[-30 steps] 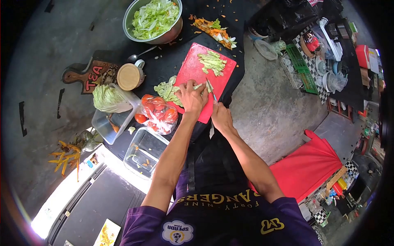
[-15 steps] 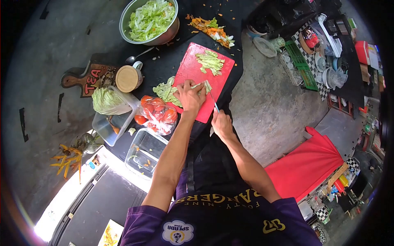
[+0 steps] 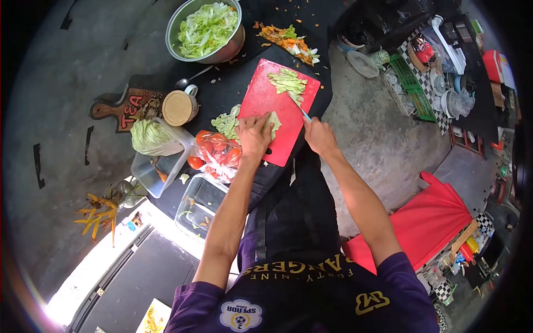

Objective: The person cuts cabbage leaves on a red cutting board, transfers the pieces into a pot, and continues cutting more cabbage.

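Observation:
A red cutting board (image 3: 291, 139) lies on the black-covered table. My left hand (image 3: 254, 136) rests on its near left part, fingers bent and pressing down on a cabbage leaf (image 3: 273, 123). At the board's right edge, my right hand (image 3: 320, 136) is closed around the handle of a knife (image 3: 305, 114). The knife's blade points up-left, its tip by a pile of shredded cabbage (image 3: 287, 83). More cabbage leaves (image 3: 225, 123) lie at the board's left edge, partly beside my left hand.
Left of the board are bagged tomatoes (image 3: 219, 155), a cabbage half (image 3: 152, 137) on a plastic container (image 3: 150, 175), another clear container (image 3: 191, 219) and a lidded mug (image 3: 179, 107). Beyond stand a metal bowl (image 3: 240, 41) of shredded cabbage and vegetable peelings (image 3: 290, 43). A spoon (image 3: 191, 78) lies near the mug.
My right hand has moved the knife away from the leaf, up and right, to the shredded pile. My left hand stays on the leaf, its fingers slightly flatter.

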The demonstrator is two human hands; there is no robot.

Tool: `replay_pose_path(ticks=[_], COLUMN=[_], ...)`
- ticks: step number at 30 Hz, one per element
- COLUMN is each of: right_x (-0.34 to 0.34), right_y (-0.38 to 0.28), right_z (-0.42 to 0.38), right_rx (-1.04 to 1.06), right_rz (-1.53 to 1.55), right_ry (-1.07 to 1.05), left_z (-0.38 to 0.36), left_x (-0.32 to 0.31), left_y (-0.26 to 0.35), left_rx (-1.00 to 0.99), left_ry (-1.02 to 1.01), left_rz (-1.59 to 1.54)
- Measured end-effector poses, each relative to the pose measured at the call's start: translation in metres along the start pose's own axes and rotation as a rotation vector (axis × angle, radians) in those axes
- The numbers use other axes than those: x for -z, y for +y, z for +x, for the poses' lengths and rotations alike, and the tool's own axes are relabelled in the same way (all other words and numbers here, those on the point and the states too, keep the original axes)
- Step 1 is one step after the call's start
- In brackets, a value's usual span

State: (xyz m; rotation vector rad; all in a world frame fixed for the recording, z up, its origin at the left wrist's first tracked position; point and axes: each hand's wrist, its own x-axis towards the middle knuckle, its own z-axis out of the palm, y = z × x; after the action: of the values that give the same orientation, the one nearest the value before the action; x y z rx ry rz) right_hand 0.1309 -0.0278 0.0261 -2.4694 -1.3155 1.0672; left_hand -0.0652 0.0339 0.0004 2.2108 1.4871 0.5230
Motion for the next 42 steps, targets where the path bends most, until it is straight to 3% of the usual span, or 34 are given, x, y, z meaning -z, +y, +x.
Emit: replay_pose_path(ticks=[11,20,27,32,42], right_x=[-0.036,-0.047,-0.031,-0.037,-0.061], right_y=[-0.010,-0.024,-0.033,-0.036,-0.005], right_z=[-0.038,-0.045,-0.043,-0.041,-0.081], right_rx=[0.025,-0.075,-0.116,-0.154,-0.197], right_rz=[0.236,0.191,0.146,0.117,0.077], right_ry=[-0.009,-0.023,-0.159,-0.149,-0.090], left_z=[0.004,0.004,0.006,0.012,0.011], left_x=[-0.014,0.001,0.000,0.007,0.001], left_y=[0.030,0.026,0.027,0.020,0.019], left_rx=[0.249,-0.013,0.027,0.051,0.070], left_ry=[0.046,0.024,-0.035,-0.149,-0.125], left_rz=[-0.002,0.123,0.117,0.121,0.168])
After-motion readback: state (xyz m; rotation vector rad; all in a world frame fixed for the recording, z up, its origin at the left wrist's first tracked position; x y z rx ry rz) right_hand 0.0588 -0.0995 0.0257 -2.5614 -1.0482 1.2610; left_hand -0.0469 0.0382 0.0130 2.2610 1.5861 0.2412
